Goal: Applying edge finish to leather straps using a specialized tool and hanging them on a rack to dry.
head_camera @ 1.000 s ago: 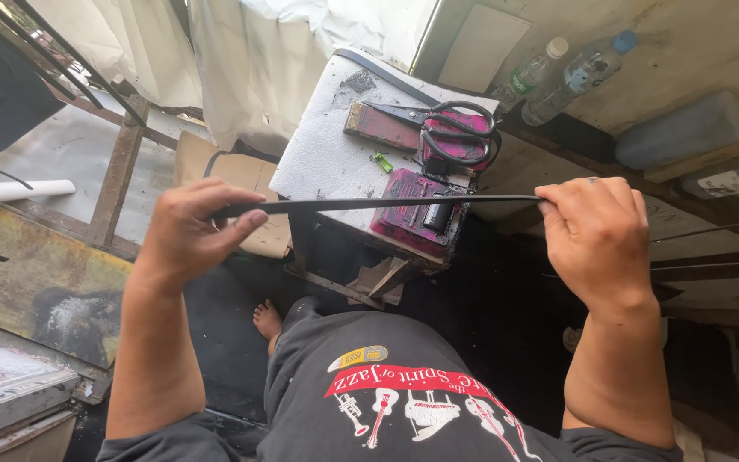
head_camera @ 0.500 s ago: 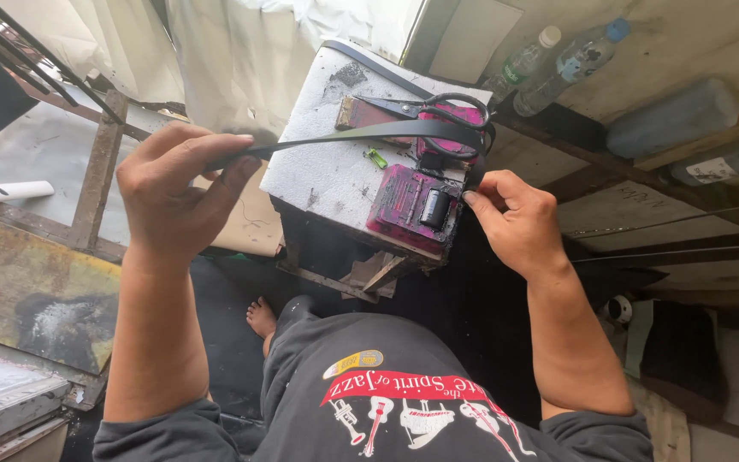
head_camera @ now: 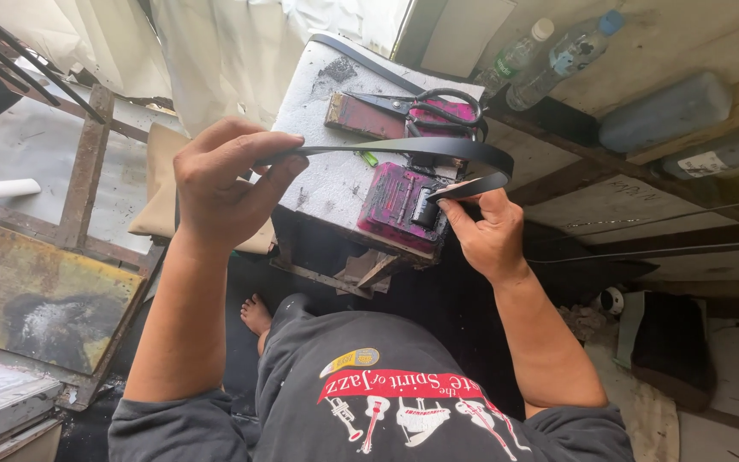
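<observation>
The left hand [head_camera: 224,184] is raised above the near left edge of the work block [head_camera: 335,171], thumb and fingers pinched shut on one end of a single black strap [head_camera: 404,147]. The right hand [head_camera: 487,233] sits lower, at the block's near right corner, fingertips pinched on the strap's other end. Between the two hands the strap runs flat to the right, then curves back on itself in one loop just above the right hand, so the fold is formed but appears not yet pressed flat or fixed; this is a judgement from the open curve of the loop. Directly below the loop, on the block, lies one magenta-stained pad [head_camera: 402,205] with a small dark piece resting on it; whether the strap end touches it cannot be told. Beyond it lies a second stained slab [head_camera: 361,118], and one pair of black-handled scissors [head_camera: 425,104] rests across it, untouched. A further dark strip [head_camera: 361,58] runs along the block's far edge. Count on the block: two stained blocks, one pair of scissors, one spare strip. Farthest, on the wooden ledge beyond the block, lie two clear plastic bottles [head_camera: 558,60] side by side, and two grey-blue containers [head_camera: 665,111] to their right.
</observation>
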